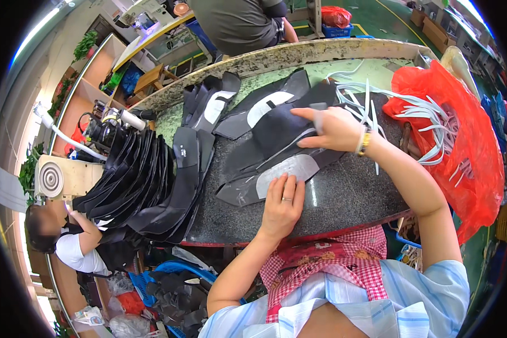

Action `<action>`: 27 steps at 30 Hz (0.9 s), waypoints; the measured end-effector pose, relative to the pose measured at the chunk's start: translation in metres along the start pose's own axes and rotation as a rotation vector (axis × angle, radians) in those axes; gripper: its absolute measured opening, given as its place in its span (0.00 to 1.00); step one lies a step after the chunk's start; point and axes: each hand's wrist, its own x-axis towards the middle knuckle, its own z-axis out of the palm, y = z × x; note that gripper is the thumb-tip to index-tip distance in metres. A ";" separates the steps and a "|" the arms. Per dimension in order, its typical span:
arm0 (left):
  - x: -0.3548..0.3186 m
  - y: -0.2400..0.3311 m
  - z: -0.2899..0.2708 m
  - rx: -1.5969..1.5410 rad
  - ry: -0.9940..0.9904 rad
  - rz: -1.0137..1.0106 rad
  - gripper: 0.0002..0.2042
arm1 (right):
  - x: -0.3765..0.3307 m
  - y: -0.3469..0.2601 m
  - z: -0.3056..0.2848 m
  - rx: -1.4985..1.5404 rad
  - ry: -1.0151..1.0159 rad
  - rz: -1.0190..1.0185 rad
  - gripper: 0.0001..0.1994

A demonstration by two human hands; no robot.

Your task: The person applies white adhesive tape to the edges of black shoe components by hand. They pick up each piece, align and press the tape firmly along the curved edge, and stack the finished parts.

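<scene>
My left hand (284, 207) lies flat with its fingers stretched over the pale patch (281, 174) of a black shoe-upper-like piece (236, 191). Above that piece, my right hand (338, 129) reaches across from the right. Its index finger and thumb are spread apart, and a greyish wrap covers part of one finger. Beneath its fingertips is a smooth black sheet piece (279, 127), with a thin pale strip along its lower edge. Farther back are two more black pieces with whitish patches, one (265, 110) in the middle and a small stack (211, 101) at left.
A long fanned stack of black pieces (135, 174) covers the table's left end. Pale strips (366, 107) spill from a red plastic bag (462, 146) at right. A raised board (298, 53) edges the far side. A blue basket (146, 287) of scraps stands below left; two people sit nearby.
</scene>
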 end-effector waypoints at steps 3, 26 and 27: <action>-0.004 0.007 0.001 0.006 0.048 0.034 0.17 | 0.035 -0.014 0.013 -0.103 -0.159 -0.011 0.29; -0.030 0.059 -0.020 -0.184 -0.290 -0.022 0.13 | -0.119 -0.085 0.046 1.861 0.253 0.292 0.19; -0.030 0.059 -0.020 -0.282 -0.279 -0.076 0.14 | -0.127 -0.086 0.051 1.901 0.265 0.289 0.19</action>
